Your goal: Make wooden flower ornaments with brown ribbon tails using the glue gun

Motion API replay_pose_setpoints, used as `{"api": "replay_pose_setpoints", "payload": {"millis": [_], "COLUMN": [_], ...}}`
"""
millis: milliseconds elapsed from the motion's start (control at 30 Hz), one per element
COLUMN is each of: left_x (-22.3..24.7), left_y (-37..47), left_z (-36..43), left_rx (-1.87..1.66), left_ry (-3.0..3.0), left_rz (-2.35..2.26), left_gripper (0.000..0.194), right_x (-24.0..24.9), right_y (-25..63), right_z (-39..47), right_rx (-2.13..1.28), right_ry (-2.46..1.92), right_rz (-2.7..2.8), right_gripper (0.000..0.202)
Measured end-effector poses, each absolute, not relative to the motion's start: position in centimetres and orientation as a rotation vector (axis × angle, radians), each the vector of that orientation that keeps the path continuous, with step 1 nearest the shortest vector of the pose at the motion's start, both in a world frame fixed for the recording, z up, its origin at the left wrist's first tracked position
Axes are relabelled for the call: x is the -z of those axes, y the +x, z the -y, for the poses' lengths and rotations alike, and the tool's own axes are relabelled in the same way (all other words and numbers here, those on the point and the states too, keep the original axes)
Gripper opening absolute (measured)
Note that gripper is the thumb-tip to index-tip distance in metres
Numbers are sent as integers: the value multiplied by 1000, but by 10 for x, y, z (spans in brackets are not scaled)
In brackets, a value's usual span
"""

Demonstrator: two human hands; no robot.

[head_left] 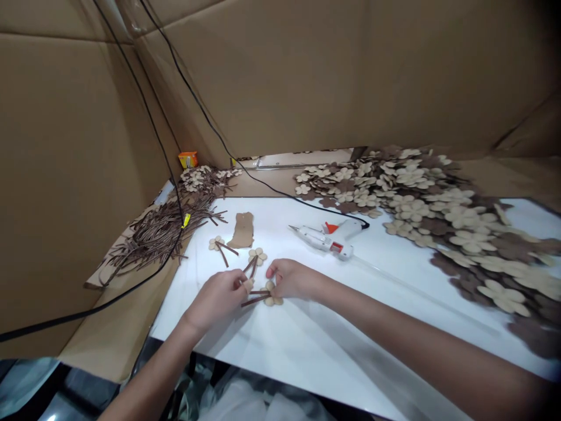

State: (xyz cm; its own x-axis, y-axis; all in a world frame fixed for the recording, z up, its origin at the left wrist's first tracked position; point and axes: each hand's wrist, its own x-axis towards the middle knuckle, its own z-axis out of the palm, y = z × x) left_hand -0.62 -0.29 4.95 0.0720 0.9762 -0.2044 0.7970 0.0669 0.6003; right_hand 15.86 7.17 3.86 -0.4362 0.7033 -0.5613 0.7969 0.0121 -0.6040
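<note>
Near the front of the white board (350,339), my left hand (225,292) is closed in a pinch beside two brown strips (256,301). What lies between its fingertips is too small to make out. My right hand (287,278) has its fingers closed on the edge of a beige felt-like flower (274,300), from which those strips stick out leftward. Just beyond the hands lies another beige flower (258,255) with strips attached. Farther left rests a third flower (215,242) with two strips.
A white glue gun (324,240) lies behind my right hand, its black cable (228,155) running upward. Beige and brown flowers (473,240) are heaped at right, brown strips (153,234) at left. A cardboard scrap (242,230) lies mid-board. Cardboard walls (280,76) enclose the back.
</note>
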Motion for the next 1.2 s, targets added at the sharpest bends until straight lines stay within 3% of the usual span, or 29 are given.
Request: {"api": "replay_pose_setpoints", "payload": {"millis": [200,400,567,733,1000,1200], "left_x": [-67,-53,-36,-36,-37,-36], "left_y": [0,1,-5,-11,-20,-22], "left_z": [-14,-31,-34,-33,-36,-27], "left_rx": [-466,-516,-685,-972,-1150,-1162], "left_ry": [1901,1759,1444,1108,393,485], "left_rz": [-1800,-1564,-1347,-1150,-587,-576], "left_gripper": [20,16,34,40,24,45], "right_x": [-40,-48,-52,-50,-48,-40], "right_y": [155,150,151,162,181,188], "right_z": [-79,-88,-81,-73,-60,-56], "right_rx": [1281,1050,898,973,1180,1187], "right_ry": [1477,1405,1422,1381,1358,1413], "right_rz": [-2214,-2311,-2380,-2468,-2490,-2506], "right_gripper": [36,25,24,32,16,14]}}
